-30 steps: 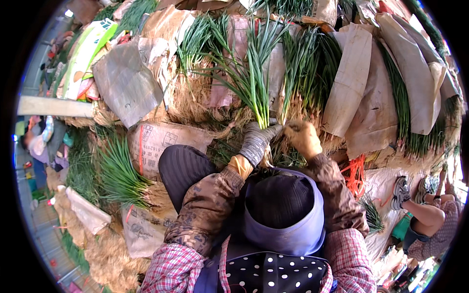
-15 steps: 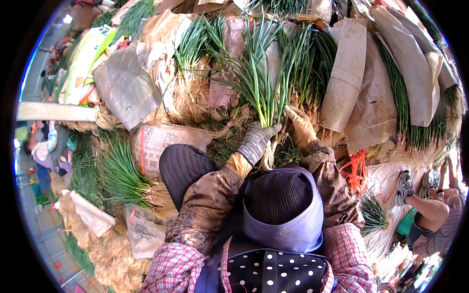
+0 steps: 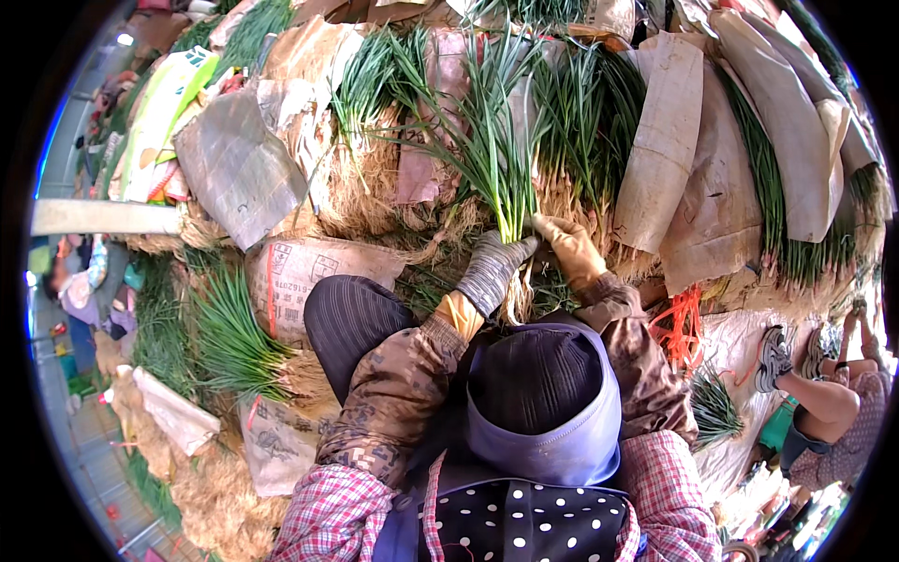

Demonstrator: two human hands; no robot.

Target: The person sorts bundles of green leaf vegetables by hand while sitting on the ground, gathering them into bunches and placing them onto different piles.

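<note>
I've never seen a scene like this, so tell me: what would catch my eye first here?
First, the bunch of green onions fanning upward at the centre, gripped at its base by the left hand in a grey glove and the right hand in a tan one. Around it, more green bundles lie among brown paper sacks and pale straw-like roots. At the right edge, another person's sneaker shows.

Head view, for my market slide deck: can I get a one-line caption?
Gloved left hand and right hand grip a bunch of green chives amid piled bundles.
</note>
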